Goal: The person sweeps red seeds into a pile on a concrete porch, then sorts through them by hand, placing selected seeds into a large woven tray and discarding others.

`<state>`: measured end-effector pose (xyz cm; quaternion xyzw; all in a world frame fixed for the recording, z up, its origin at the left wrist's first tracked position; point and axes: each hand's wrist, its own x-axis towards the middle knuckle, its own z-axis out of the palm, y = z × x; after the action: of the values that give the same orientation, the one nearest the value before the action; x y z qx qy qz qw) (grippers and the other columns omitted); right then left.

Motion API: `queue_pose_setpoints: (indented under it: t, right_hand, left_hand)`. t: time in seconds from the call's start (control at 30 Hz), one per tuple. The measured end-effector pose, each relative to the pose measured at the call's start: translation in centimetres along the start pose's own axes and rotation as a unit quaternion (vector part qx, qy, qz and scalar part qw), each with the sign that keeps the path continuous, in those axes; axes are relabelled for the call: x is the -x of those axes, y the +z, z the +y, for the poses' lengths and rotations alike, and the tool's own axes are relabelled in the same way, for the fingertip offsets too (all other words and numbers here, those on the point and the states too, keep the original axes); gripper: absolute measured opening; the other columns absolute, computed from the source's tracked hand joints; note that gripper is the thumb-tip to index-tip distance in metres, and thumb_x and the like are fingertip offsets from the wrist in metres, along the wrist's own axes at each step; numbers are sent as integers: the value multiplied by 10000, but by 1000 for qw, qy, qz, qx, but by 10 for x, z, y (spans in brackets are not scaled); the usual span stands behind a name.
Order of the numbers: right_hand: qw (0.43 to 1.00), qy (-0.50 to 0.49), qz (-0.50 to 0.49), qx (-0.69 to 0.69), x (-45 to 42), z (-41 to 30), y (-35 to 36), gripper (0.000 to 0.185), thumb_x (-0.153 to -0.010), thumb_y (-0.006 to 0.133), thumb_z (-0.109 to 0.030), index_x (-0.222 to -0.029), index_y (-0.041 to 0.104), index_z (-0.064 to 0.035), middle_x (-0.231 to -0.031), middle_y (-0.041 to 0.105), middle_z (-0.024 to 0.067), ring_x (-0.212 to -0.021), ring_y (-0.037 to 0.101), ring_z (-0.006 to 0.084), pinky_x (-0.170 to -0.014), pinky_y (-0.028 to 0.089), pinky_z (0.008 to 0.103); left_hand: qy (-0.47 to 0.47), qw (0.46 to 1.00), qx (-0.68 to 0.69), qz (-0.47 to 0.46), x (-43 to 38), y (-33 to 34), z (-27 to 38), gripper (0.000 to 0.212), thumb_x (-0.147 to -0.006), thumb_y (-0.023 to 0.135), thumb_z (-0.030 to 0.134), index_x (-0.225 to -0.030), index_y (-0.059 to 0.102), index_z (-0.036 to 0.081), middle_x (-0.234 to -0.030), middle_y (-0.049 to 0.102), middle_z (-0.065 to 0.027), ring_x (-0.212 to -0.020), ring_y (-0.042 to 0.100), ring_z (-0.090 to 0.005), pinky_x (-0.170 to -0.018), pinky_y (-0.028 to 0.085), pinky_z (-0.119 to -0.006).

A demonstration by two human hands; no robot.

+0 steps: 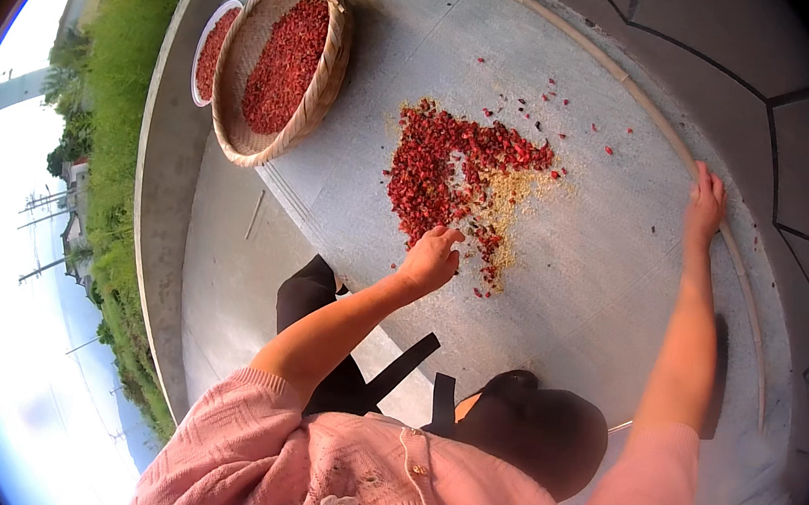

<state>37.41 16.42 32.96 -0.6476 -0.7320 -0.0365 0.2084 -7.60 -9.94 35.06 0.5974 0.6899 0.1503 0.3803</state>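
A spread of crushed dried red chili peppers (420, 173) lies on the grey concrete before me, with a patch of pale yellow seeds (510, 197) along its right side. My left hand (432, 259) is at the near edge of the chilies, back upward and fingers bent. What lies under those fingers is hidden. Far to the right, my right hand (706, 207) grips a long bamboo pole (616, 68), which runs along the edge of the concrete. The pole looks bent in this wide view.
At upper left stands a woven bamboo basket (330, 82) holding red chili pieces, beside a white-rimmed bowl (197, 83) of more. A low concrete wall (164, 146) borders grass. A thin stick (254, 214) lies on the lower floor. Dark paving (730, 43) lies beyond the pole.
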Motion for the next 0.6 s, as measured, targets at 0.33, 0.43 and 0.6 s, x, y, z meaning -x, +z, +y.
queue_pose_setpoints:
  t: [0.33, 0.43, 0.6]
  right_hand:
    - [981, -169, -67, 71, -3, -112, -19, 495, -885, 587, -80, -1368, 481, -65, -1358, 493, 113, -1249, 468, 320, -1057, 387, 413]
    - [957, -254, -115, -76, 19, -176, 17, 451, -922, 562, -157, -1358, 489, -67, -1418, 466, 112, -1322, 422, 312, -1108, 323, 449]
    - [994, -104, 17, -36, 37, -257, 87, 467, -937, 564, -300, -1355, 510, -100, -1399, 520, 88, -1350, 416, 303, -1141, 239, 510]
  left_hand:
    - [-34, 959, -115, 258, -39, -74, -166, 412, -842, 600, 67, -1245, 517, 50, -1281, 514, -211, -1170, 492, -420, -983, 421, -470]
    - [32, 937, -156, 310, -73, -92, -211, 463, -845, 585, 68, -1288, 463, 13, -1332, 460, -236, -1218, 444, -432, -1033, 378, -485]
    - [91, 911, -204, 348, -103, -85, -225, 508, -876, 535, 113, -1356, 409, 1, -1354, 420, -235, -1297, 374, -424, -1099, 288, -527]
